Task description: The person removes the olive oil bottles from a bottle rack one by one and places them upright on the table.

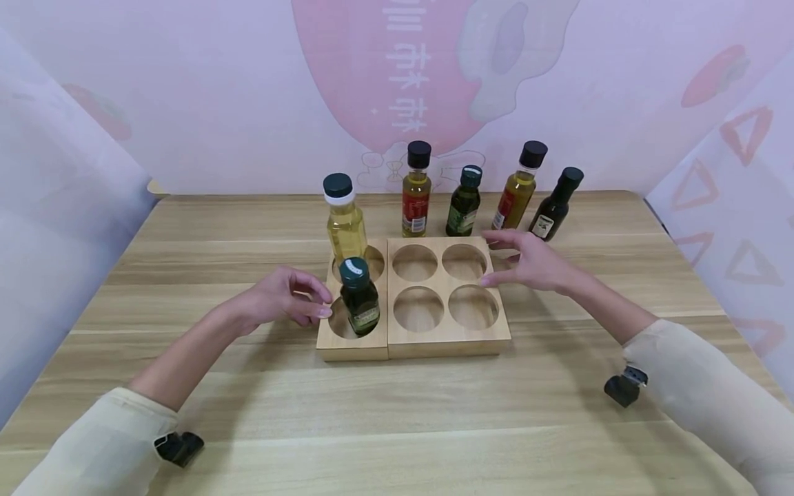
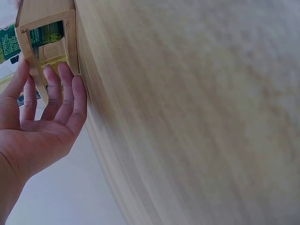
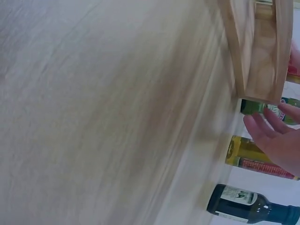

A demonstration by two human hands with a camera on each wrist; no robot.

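Two light wooden bottle racks stand side by side on the table: a narrow two-hole rack [image 1: 353, 354] and a wider four-hole rack [image 1: 446, 348]. The narrow one holds a clear bottle of pale yellow oil [image 1: 346, 231] at the back and a small dark green bottle [image 1: 360, 306] at the front. My left hand [image 1: 282, 300] is at the narrow rack's left side, its thumb and fingertips against the edge. At the wider rack's right side, my right hand [image 1: 527, 262] is spread, thumb near the right edge and fingers by the back corner.
Behind the wider rack stand a red-labelled oil bottle [image 1: 415, 196], a small green bottle [image 1: 464, 207], another oil bottle [image 1: 516, 193] and a slim dark bottle [image 1: 554, 210]. A printed backdrop [image 1: 248, 103] rises behind the wooden table [image 1: 397, 427].
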